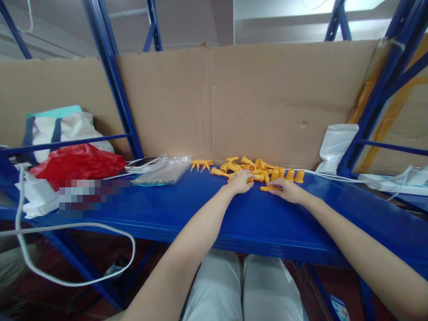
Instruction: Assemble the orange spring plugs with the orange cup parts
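Yellow-orange plastic corkscrew parts lie in a loose pile (pixel 234 166) at the back of the blue table. My left hand (pixel 240 182) is at the front of this pile, its fingers curled on a yellow plastic piece (pixel 250 180) that they partly hide. My right hand (pixel 290 191) is just to the right, fingers closed on a long yellow piece (pixel 266 188) lying low over the tabletop. Behind it, several yellow sleeves (pixel 290 174) stand upright in a row. Left of the pile lie a few yellow corkscrews (pixel 201 164) with metal spirals showing.
Clear plastic bags (pixel 165 171) lie left of the corkscrews, then a red plastic bag (pixel 82 162). A white pouch (pixel 336 147) leans at the back right by a blue post (pixel 364 102). Cardboard (pixel 267 102) walls the back. A white cable (pixel 133 249) loops at front left.
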Tool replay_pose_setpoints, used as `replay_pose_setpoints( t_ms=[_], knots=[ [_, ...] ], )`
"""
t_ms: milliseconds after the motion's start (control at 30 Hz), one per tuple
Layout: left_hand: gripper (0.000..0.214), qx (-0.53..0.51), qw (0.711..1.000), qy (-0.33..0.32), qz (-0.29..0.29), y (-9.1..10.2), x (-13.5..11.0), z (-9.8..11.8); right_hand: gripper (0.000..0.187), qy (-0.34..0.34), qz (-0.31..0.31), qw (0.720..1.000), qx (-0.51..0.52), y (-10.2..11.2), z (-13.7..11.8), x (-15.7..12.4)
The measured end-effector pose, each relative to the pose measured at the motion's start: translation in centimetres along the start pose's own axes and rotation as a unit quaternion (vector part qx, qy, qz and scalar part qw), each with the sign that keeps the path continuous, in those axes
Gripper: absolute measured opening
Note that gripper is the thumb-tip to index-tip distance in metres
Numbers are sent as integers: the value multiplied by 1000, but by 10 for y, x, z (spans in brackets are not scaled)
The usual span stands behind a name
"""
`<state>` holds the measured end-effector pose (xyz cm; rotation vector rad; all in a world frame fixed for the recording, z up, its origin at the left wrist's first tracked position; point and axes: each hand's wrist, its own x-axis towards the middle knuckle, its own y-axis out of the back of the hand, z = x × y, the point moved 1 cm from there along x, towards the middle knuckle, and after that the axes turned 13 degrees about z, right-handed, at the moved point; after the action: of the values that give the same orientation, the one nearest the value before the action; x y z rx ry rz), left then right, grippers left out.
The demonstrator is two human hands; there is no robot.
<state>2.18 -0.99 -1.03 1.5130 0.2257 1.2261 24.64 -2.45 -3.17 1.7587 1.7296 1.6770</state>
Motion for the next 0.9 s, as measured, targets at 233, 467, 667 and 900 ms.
replay_pose_setpoints(
  t_ms=[233, 467, 667, 900],
  knots=[
    [38, 4, 1000, 0, -2, -1, 0, -1, 32, 3, 1, 1000, 1, 2, -2, -1],
    [39, -1, 1000, 6, -3, 1, 0, 0, 31, 4, 8, 1000, 0, 1, -2, 0],
    [38, -6, 1000, 5, 5, 2, -1, 0, 33, 23, -5, 1000, -3, 2, -3, 0],
    [36, -2, 1000, 13, 9, 0, 0, 0, 33, 28, -20, 999, -33, 1, -2, 0]
  ],
)
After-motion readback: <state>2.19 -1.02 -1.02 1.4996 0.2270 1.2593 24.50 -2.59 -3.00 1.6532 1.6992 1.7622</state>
